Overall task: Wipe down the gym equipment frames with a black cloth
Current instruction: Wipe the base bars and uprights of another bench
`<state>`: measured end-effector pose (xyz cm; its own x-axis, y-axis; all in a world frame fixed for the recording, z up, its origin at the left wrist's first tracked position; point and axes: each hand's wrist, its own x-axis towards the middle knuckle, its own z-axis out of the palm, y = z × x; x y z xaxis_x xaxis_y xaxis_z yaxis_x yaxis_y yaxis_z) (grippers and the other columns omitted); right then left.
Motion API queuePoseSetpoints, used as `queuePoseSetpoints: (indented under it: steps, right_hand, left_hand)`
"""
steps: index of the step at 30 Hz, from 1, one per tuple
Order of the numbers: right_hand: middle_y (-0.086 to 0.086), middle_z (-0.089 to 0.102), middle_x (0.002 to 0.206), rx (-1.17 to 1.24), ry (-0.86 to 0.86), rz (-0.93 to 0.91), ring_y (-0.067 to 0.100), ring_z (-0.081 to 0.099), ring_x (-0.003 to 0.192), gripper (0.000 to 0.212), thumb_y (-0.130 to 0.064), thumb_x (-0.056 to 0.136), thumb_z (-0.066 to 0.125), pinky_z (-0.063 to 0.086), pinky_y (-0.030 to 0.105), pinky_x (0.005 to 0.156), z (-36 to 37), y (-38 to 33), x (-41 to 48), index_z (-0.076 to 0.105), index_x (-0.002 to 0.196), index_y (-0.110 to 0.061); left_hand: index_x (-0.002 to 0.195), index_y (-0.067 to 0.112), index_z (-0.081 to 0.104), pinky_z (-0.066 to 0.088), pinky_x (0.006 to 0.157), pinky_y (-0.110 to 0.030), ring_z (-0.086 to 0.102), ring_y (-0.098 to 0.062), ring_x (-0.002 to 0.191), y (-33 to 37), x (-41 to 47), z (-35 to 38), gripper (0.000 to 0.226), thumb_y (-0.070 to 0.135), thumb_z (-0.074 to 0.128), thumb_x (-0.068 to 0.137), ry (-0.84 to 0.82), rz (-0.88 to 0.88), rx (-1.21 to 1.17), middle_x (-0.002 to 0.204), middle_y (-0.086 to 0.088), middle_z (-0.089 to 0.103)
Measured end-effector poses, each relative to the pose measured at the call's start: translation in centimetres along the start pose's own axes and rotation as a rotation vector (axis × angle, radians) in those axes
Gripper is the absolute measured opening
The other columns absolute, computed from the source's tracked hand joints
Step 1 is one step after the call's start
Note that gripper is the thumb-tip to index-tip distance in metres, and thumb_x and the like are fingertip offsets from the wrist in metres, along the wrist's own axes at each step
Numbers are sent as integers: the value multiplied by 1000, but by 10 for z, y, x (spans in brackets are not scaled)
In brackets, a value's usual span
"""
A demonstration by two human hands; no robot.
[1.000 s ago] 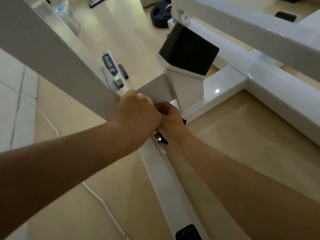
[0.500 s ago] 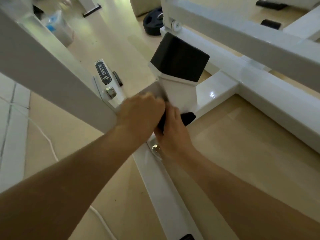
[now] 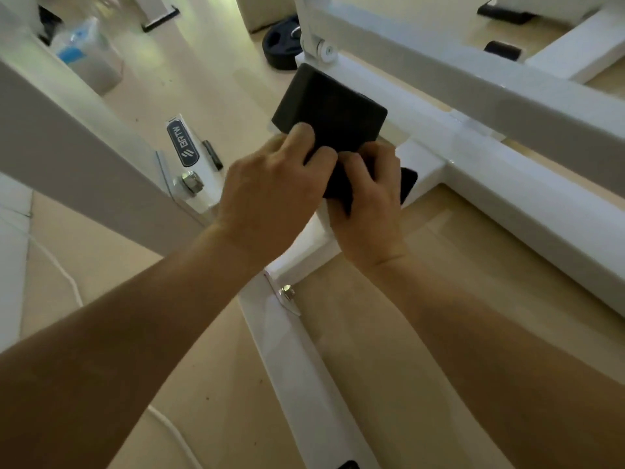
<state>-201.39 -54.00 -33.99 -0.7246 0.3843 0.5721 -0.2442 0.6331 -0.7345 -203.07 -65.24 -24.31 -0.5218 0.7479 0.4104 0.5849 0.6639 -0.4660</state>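
Note:
A white gym machine frame (image 3: 507, 184) spreads across the floor, with a short upright post topped by a black rubber pad (image 3: 338, 110). My right hand (image 3: 368, 198) presses a black cloth (image 3: 407, 182) against the post just under the pad; the cloth shows between my fingers and past them on the right. My left hand (image 3: 270, 191) is beside it, fingers curled over the pad's near lower edge and touching the cloth. A slanted white beam (image 3: 67, 157) crosses on the left. A lower white rail (image 3: 304, 367) runs toward me.
A black weight plate (image 3: 280, 45) lies on the beige floor behind the frame. A plastic bag (image 3: 84, 52) sits at the top left. A white cable (image 3: 67, 282) trails on the floor at the left. Bolts (image 3: 191, 182) stick out at the frame joints.
Both hands have moved up the post from the low joint to just below the black pad. More of the black cloth now shows under my right hand.

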Motion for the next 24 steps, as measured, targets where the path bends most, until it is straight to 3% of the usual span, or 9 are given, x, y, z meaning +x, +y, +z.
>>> queuePoseSetpoints:
  steps: [4, 6, 9, 12, 15, 17, 20, 22, 24]
  right_hand:
    - [12, 52, 115, -140, -358, 55, 30, 49, 104, 37, -6, 78, 71, 49, 44, 85, 5, 42, -44, 63, 114, -12]
    - [11, 51, 113, -174, -435, 41, 28, 48, 101, 33, -6, 78, 71, 48, 40, 83, 7, 50, -47, 64, 110, -13]
    - [6, 50, 105, 61, -319, 262, 25, 50, 97, 21, -5, 82, 66, 47, 33, 84, -7, 46, -27, 63, 102, -13]
    - [2, 47, 109, 30, -12, 214, 14, 47, 98, 26, 1, 82, 62, 45, 18, 88, -17, 40, 6, 60, 107, -9]
    - [3, 52, 106, 13, -101, 228, 15, 51, 95, 22, -3, 87, 58, 47, 24, 82, -7, 40, 13, 58, 107, -12]
    - [6, 53, 106, -105, -235, 209, 22, 52, 94, 26, -3, 86, 59, 47, 31, 78, -5, 51, -5, 60, 111, -13]
    - [11, 49, 114, -182, -352, 196, 25, 51, 95, 35, -5, 86, 60, 44, 30, 77, -8, 60, -35, 60, 120, -13]
    - [9, 48, 117, -84, -449, 296, 23, 52, 98, 39, -7, 90, 54, 43, 27, 79, -7, 47, -49, 56, 127, -18]
    - [6, 50, 108, -17, -571, 307, 22, 53, 96, 41, -10, 92, 50, 41, 27, 78, 2, 26, -63, 56, 130, -23]
  left_hand:
    - [86, 18, 65, 43, 45, -26, 59, -16, 53, 20, -27, 38, 4, 21, 63, 85, -366, 263, 77, 76, 0, 61]
    - [81, 23, 67, 36, 39, -23, 55, -11, 43, 31, -30, 46, 7, 28, 62, 78, -486, 257, 110, 65, 6, 59]
    - [82, 21, 64, 38, 42, -26, 60, -14, 50, 39, -19, 41, 6, 25, 66, 80, -442, 195, 111, 65, 6, 61]
    - [90, 12, 67, 50, 48, -30, 64, -24, 53, 27, 9, 22, 8, 18, 65, 86, -154, 49, -24, 66, -4, 65]
    - [89, 14, 67, 45, 45, -29, 62, -24, 52, 26, 18, 23, 7, 15, 61, 87, -160, 52, 51, 64, -3, 64]
    - [83, 15, 66, 36, 46, -27, 60, -23, 52, 37, 6, 40, 7, 13, 59, 86, -332, 106, 75, 64, -2, 63]
    - [78, 13, 67, 31, 49, -26, 55, -22, 52, 41, -12, 64, 5, 15, 70, 80, -553, 49, -43, 62, -3, 57]
    - [87, 14, 65, 38, 53, -27, 63, -23, 67, 34, -27, 74, 2, 15, 63, 88, -720, 83, 21, 74, -4, 61]
    - [84, 12, 58, 51, 64, -33, 64, -26, 82, 23, -38, 70, 13, 18, 54, 95, -922, 71, 59, 74, -2, 54]
